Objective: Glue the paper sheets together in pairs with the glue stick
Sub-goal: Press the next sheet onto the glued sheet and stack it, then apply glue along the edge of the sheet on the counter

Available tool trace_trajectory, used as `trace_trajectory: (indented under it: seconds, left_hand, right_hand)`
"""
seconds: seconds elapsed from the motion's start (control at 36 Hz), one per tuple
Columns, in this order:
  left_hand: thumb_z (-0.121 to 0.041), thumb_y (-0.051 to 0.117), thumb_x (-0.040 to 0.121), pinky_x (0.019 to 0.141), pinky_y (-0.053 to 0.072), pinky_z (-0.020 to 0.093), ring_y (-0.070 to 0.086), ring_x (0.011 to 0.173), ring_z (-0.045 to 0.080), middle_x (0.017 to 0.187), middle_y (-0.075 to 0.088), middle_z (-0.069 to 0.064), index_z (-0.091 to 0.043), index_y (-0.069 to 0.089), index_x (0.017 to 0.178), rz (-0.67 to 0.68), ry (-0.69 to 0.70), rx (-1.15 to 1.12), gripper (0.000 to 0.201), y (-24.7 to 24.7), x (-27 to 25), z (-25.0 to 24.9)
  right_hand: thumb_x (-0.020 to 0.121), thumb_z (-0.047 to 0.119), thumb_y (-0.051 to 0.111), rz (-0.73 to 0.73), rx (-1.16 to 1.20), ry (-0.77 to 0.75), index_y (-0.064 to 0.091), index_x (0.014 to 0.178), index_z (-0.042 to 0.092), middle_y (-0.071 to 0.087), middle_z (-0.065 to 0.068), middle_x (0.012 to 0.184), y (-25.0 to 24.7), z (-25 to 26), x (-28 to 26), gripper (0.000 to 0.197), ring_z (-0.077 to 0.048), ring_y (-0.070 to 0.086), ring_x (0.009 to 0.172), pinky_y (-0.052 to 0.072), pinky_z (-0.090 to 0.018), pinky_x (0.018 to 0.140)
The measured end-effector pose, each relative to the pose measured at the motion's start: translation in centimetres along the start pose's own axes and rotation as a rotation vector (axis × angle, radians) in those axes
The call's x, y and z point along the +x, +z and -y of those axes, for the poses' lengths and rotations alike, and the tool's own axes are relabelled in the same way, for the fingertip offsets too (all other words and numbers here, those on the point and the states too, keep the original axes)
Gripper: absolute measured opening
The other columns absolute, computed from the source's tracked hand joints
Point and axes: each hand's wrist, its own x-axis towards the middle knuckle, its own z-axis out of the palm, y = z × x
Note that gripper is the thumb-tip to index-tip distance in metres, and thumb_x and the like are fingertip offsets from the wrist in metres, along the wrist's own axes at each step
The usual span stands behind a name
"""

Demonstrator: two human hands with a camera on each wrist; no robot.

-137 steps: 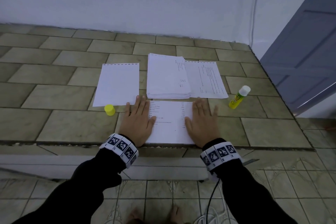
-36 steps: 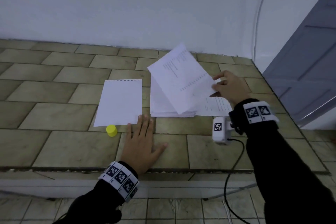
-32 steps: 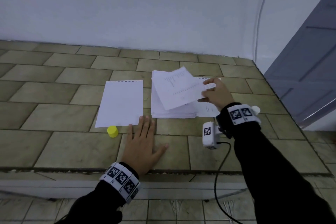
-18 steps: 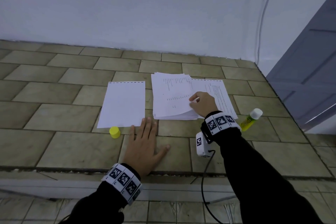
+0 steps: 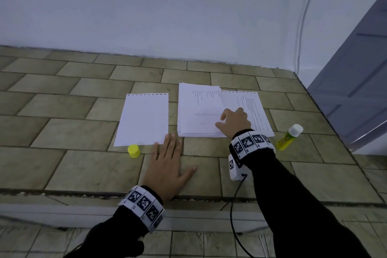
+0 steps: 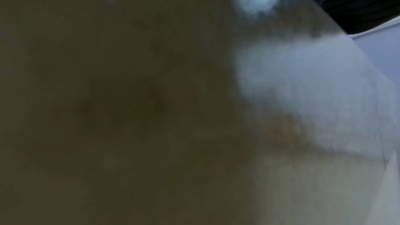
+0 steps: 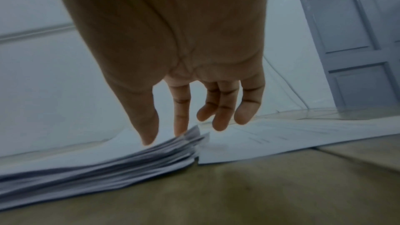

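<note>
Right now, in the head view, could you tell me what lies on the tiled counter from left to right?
Blank sheet → yellow cap → left hand → paper stack → right hand → printed sheet → glue stick.

Head cam looks forward and down from above at the tiled counter (image 5: 83,165) against the far wall. Right wrist cam sits low and close, facing the paper stack (image 7: 90,175) both share; left wrist cam's pressed down, just dark blur.

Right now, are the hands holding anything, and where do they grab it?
Nothing is held. The left hand lies flat on the tiled counter. The right hand rests its fingertips on the paper stack, near its corner.
</note>
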Motion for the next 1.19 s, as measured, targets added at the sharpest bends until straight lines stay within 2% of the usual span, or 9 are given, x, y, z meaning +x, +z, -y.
trace_trajectory:
  seconds: [0.28, 0.42, 0.56, 0.64, 0.69, 0.78, 0.94, 1.06, 1.19]
  left_hand:
    - [-0.076, -0.003, 0.086, 0.12, -0.009, 0.042, -0.018, 0.148, 0.019, 0.163, -0.006, 0.008, -0.012, 0.008, 0.157, -0.032, 0.046, -0.065, 0.096, -1.2, -0.2, 0.1]
    - [-0.073, 0.004, 0.081, 0.121, -0.002, 0.044, -0.009, 0.15, 0.017, 0.163, -0.002, 0.001, -0.018, 0.012, 0.156, -0.093, -0.032, -0.093, 0.093, -6.4, 0.0, 0.1]
    - [-0.065, 0.022, 0.095, 0.121, 0.004, 0.047, 0.002, 0.151, 0.02, 0.163, 0.012, 0.002, -0.02, 0.021, 0.154, -0.11, -0.206, -0.008, 0.075, -10.6, 2.0, 2.2]
    - [-0.063, 0.029, 0.097, 0.12, 0.009, 0.05, 0.005, 0.151, 0.023, 0.163, 0.014, 0.006, -0.016, 0.022, 0.154, -0.02, -0.328, 0.048, 0.074, -10.6, 3.9, 3.9]
    - [-0.066, 0.029, 0.095, 0.119, 0.011, 0.051, 0.009, 0.15, 0.026, 0.162, 0.017, 0.008, -0.014, 0.024, 0.152, 0.056, -0.385, 0.108, 0.078, -9.7, 5.1, 5.0]
    - [-0.072, 0.033, 0.091, 0.117, 0.019, 0.052, 0.019, 0.146, 0.03, 0.157, 0.027, 0.009, -0.014, 0.03, 0.148, 0.149, -0.419, 0.18, 0.081, -8.4, 6.2, 6.0]
    - [-0.075, 0.049, 0.083, 0.102, 0.04, 0.042, 0.052, 0.121, 0.027, 0.139, 0.048, 0.004, -0.022, 0.041, 0.14, 0.266, -0.405, 0.205, 0.078, -7.6, 7.0, 6.1]
    - [-0.07, 0.054, 0.084, 0.092, 0.048, 0.038, 0.057, 0.112, 0.027, 0.13, 0.054, 0.005, -0.023, 0.047, 0.135, 0.261, -0.388, 0.206, 0.07, -7.9, 7.1, 6.1]
    - [-0.061, 0.058, 0.088, 0.086, 0.051, 0.037, 0.06, 0.105, 0.026, 0.124, 0.057, 0.007, -0.021, 0.049, 0.134, 0.231, -0.367, 0.176, 0.061, -8.2, 7.4, 6.3]
  right_hand:
    - [0.088, 0.018, 0.064, -0.627, 0.39, -0.365, 0.063, 0.104, 0.015, 0.05, -0.004, 0.107, -4.2, -4.4, -6.4, 0.016, -0.019, 0.052, 0.101, 0.046, -0.04, 0.091]
    - [0.08, 0.024, 0.065, -0.809, 0.392, -0.227, 0.054, 0.117, 0.009, 0.051, -0.014, 0.119, -5.4, -8.7, -7.5, 0.042, -0.025, 0.045, 0.113, 0.036, -0.034, 0.096]
    - [0.071, 0.022, 0.083, -0.671, 0.648, 0.154, 0.034, 0.138, -0.001, 0.041, -0.017, 0.134, -4.7, -11.7, -7.4, 0.085, -0.023, 0.04, 0.121, 0.029, -0.028, 0.099]
    - [0.064, 0.038, 0.085, -0.518, 0.743, 0.288, 0.037, 0.128, -0.002, 0.05, -0.01, 0.109, -3.3, -13.3, -6.6, 0.089, -0.021, 0.049, 0.102, 0.044, -0.04, 0.089]
    - [0.072, 0.032, 0.082, -0.441, 0.77, 0.339, 0.034, 0.132, -0.001, 0.052, -0.015, 0.12, -2.3, -14.1, -6.2, 0.084, -0.027, 0.052, 0.113, 0.044, -0.042, 0.093]
    - [0.082, 0.026, 0.075, -0.39, 0.73, 0.34, 0.041, 0.132, 0.002, 0.054, -0.015, 0.127, -1.4, -14.6, -6.0, 0.064, -0.031, 0.053, 0.115, 0.04, -0.034, 0.087]
    - [0.084, 0.018, 0.072, -0.366, 0.614, 0.254, 0.057, 0.111, -0.001, 0.06, -0.018, 0.102, -0.7, -15.0, -5.5, 0.036, -0.033, 0.057, 0.095, 0.04, -0.034, 0.075]
    - [0.084, 0.01, 0.071, -0.349, 0.563, 0.19, 0.06, 0.099, -0.005, 0.058, -0.016, 0.087, -1.1, -14.6, -5.6, 0.024, -0.028, 0.052, 0.079, 0.035, -0.03, 0.068]
    - [0.084, 0.009, 0.071, -0.342, 0.57, 0.169, 0.061, 0.101, -0.005, 0.063, -0.021, 0.092, -1.1, -14.5, -5.6, 0.023, -0.031, 0.055, 0.082, 0.04, -0.032, 0.071]
